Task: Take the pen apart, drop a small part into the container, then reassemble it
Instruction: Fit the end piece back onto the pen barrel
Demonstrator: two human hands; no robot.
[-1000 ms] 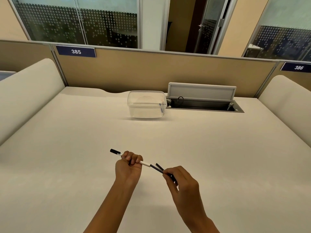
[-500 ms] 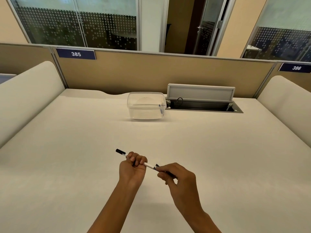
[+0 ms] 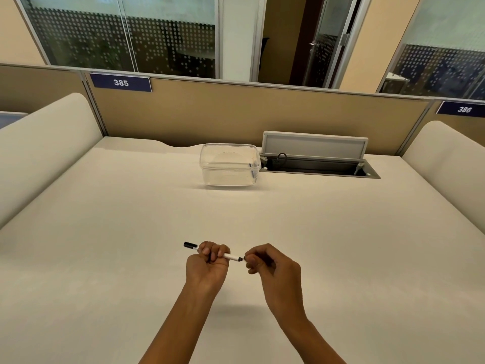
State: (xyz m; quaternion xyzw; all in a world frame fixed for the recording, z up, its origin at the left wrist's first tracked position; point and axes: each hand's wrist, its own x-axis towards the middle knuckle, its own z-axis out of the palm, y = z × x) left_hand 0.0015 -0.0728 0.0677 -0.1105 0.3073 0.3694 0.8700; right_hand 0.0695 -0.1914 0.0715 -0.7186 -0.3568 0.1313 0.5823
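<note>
A white pen (image 3: 232,256) with a black end cap lies across my left hand (image 3: 207,264), which is closed around its barrel low over the desk. My right hand (image 3: 273,267) pinches a small black pen piece at the barrel's right tip; that piece is almost wholly hidden by the fingers. A clear plastic container (image 3: 210,164) stands at the back of the desk, well beyond both hands. A small dark part (image 3: 252,170) shows at its right inner wall.
An open metal cable tray (image 3: 317,168) with a raised lid is set into the desk right of the container. Padded cream dividers (image 3: 44,143) flank both sides, and a tan partition runs along the back.
The long black piece with a clip that stuck out between my hands has slid in against the barrel's tip. Now my right fingers cover it. Both hands stayed in place.
</note>
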